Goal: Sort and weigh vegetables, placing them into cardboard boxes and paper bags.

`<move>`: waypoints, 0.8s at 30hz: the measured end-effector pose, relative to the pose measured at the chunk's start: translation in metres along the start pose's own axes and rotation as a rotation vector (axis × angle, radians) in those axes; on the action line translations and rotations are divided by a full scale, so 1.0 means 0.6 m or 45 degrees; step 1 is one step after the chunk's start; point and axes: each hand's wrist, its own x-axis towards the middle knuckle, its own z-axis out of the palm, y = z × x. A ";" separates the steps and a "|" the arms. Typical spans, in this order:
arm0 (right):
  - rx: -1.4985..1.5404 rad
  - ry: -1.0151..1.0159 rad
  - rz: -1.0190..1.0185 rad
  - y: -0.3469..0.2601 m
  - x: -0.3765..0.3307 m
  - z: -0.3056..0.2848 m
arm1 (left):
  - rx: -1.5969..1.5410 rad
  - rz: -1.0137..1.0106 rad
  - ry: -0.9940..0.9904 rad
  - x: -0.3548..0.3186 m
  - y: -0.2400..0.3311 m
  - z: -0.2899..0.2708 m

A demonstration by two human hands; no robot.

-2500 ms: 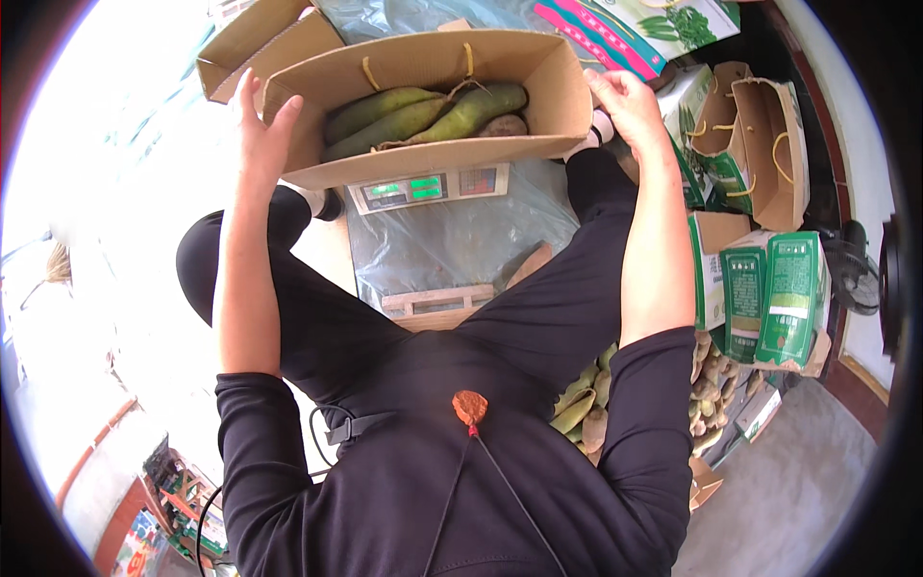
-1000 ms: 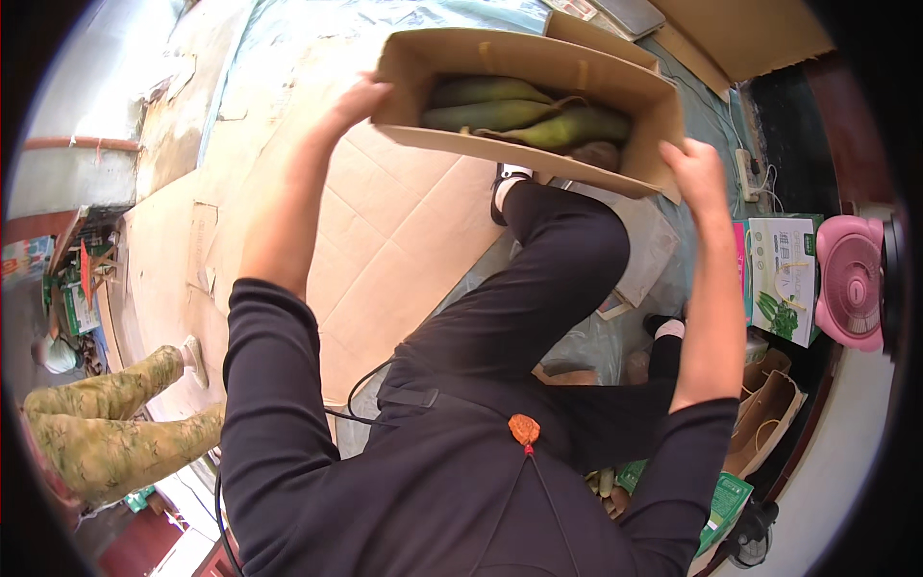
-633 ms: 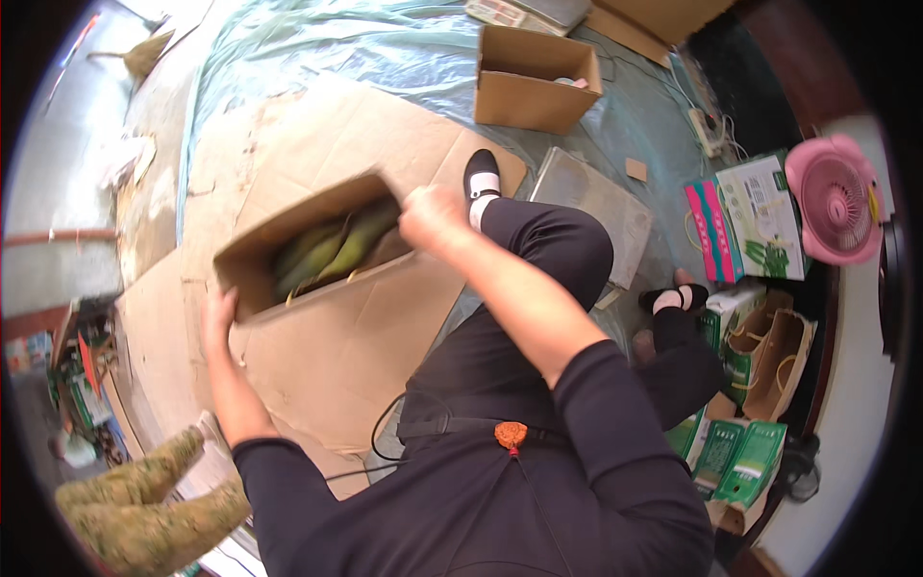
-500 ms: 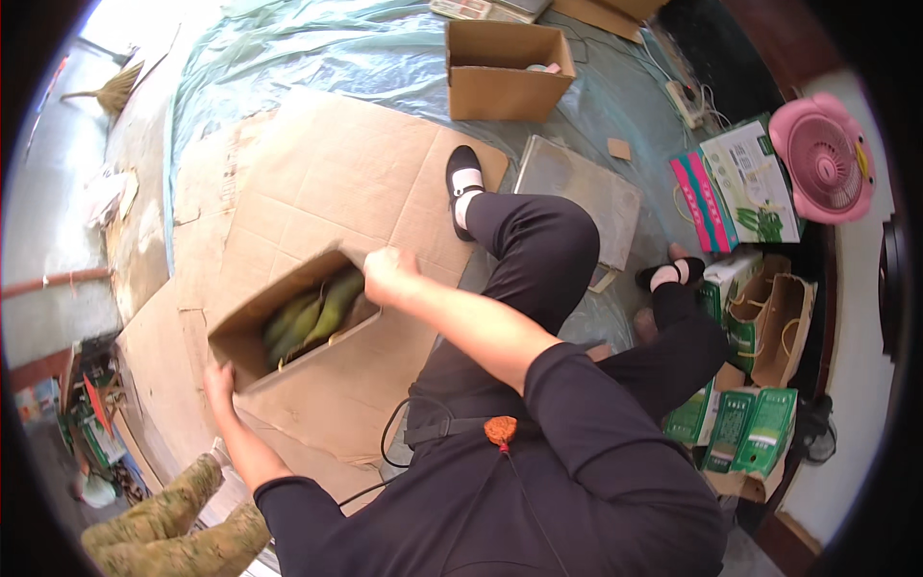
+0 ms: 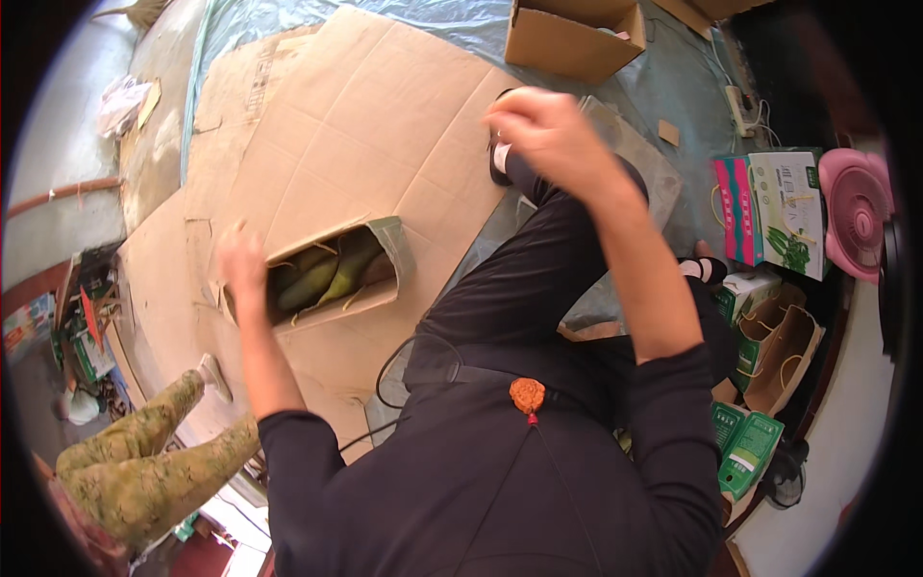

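On the flat cardboard sheet [image 5: 404, 106] lies an open narrow carton [image 5: 389, 240] with thin cord handles. Inside it are several long green vegetables [image 5: 308, 287], perhaps radishes or gourds. My left hand [image 5: 242, 264] is at the carton's left end, overlapping its edge; motion smears its fingers, so I cannot tell whether it grips. Well away from the carton, my right hand [image 5: 548, 130] is raised above my shoe and shin. Its fingers are curled in toward the thumb, slightly blurred, with nothing visible in them.
A brown box [image 5: 577, 43] stands at the far side on blue plastic sheeting. To the right are a printed vegetable carton [image 5: 793, 207], a pink fan [image 5: 856, 216] and green cartons [image 5: 750, 452]. Another person's camouflage-clad legs [image 5: 154, 452] are at lower left.
My right hand has let go of the carton's right end and moved up and right. The carton now rests on the cardboard with its right flap showing. The view has shifted.
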 end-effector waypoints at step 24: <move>0.438 0.952 0.613 0.232 -0.488 -0.343 | 0.491 0.990 -1.042 -0.105 0.393 0.102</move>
